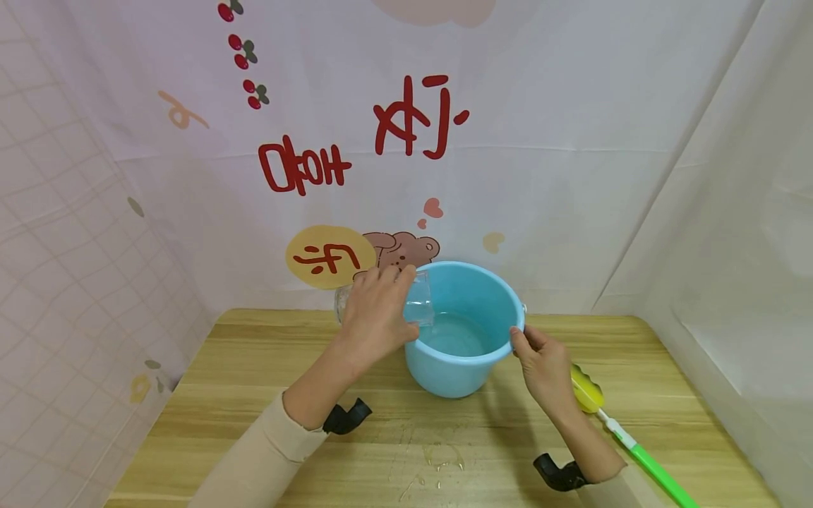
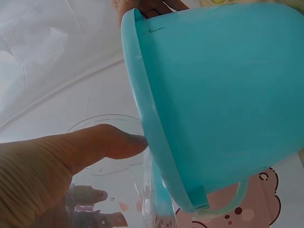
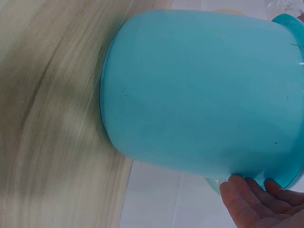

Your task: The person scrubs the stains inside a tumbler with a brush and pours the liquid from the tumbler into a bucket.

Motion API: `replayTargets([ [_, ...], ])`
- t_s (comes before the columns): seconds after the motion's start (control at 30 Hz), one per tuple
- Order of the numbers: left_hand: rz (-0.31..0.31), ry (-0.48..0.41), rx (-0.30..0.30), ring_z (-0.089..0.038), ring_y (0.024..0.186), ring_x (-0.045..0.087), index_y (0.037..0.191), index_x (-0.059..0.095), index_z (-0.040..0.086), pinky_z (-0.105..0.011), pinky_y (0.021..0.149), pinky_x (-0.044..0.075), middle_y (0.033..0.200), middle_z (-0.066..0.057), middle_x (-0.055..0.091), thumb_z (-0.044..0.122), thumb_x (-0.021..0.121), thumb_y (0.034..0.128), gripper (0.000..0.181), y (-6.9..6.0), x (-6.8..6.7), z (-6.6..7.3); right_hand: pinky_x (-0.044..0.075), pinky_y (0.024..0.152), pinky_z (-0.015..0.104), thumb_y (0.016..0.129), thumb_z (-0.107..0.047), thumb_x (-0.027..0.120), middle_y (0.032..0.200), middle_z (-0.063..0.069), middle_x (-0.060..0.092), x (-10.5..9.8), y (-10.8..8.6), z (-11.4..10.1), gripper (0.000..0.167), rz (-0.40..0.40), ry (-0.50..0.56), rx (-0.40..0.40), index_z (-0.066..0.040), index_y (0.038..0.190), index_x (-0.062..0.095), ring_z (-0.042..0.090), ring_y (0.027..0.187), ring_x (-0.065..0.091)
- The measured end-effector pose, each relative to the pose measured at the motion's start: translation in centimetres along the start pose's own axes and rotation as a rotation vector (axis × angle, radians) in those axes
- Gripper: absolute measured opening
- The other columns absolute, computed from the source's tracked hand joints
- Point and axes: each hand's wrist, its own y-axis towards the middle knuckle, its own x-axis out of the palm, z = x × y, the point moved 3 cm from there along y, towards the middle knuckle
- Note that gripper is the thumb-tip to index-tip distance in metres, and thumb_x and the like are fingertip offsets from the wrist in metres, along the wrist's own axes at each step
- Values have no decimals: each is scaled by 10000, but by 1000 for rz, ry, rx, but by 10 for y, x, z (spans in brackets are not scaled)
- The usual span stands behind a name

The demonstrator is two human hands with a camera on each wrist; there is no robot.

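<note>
My left hand [image 1: 376,314] grips a clear, see-through container [image 1: 419,300] laid on its side, its mouth over the left rim of a light blue bucket [image 1: 449,372]. In the left wrist view the thumb [image 2: 107,140] lies along the container, its tip by the bucket rim [image 2: 151,118]. The bucket stands upright on the table, with what looks like shallow water [image 1: 454,335] at its bottom. On the bucket's right side my right hand [image 1: 547,367] pinches the rim, thumb on top. Its fingers [image 3: 251,197] curl under the rim in the right wrist view.
A yellow sponge head [image 1: 587,390] on a green-handled stick [image 1: 660,471] lies right of my right forearm. Wet splashes [image 1: 444,456] mark the wooden table [image 1: 254,381] in front of the bucket. Behind stands a white cloth backdrop [image 1: 559,176] with red characters and a bear.
</note>
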Motion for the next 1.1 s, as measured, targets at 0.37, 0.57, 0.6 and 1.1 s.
replayTargets([
  [0.37,-20,18,-13,-353,1138,548,1462,548,55,-529,1036,438,1285,-149,642,249,946,736,850,1,1,0,584,841,235,1078,-300,610,1250,261,696,0,0,-1,500,-5,-7,16,90,1391,608,355,1095,719],
  [0.57,-19,20,-14,-351,1136,550,1466,548,54,-519,1033,440,1282,-151,645,246,949,730,860,1,1,0,583,859,254,1080,-313,607,1260,259,692,0,0,-1,508,-11,-4,14,84,1398,605,353,1098,719],
  [0.6,-18,21,-14,-351,1135,550,1465,549,55,-518,1032,440,1281,-151,645,246,950,728,860,2,1,0,583,861,257,1079,-315,607,1262,258,692,0,0,-1,509,-12,-3,13,82,1398,605,352,1100,719],
  [1.1,-11,27,-10,-347,1106,550,1446,559,54,-519,1006,451,1260,-149,652,246,950,727,842,2,0,1,584,846,250,1073,-293,621,1256,266,690,0,1,-1,493,-8,13,9,93,1380,615,358,1095,718],
])
